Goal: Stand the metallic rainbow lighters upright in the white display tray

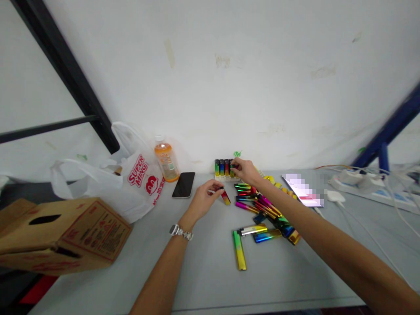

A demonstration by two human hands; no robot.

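Note:
My left hand (204, 199), a watch on its wrist, is closed in a pinch on the dark top of a red-and-yellow lighter (226, 198) just above the table. My right hand (246, 170) reaches to a row of metallic lighters (222, 168) standing upright in a pale holder (220, 178) by the wall. Its fingers pinch the lighter (232, 173) at the row's right end and partly cover it. Under my right forearm lies a loose pile of shiny coloured lighters (259, 205). Nearer me, a green-and-yellow lighter (239, 251) lies apart.
On the left stand a cardboard box (95, 232), a white plastic bag (138, 188) and an orange drink bottle (166, 162). A black phone (183, 184) lies beside the bottle. At right are a lit tablet (303, 190), a power strip (377, 190) and white cables. The wall closes off the back.

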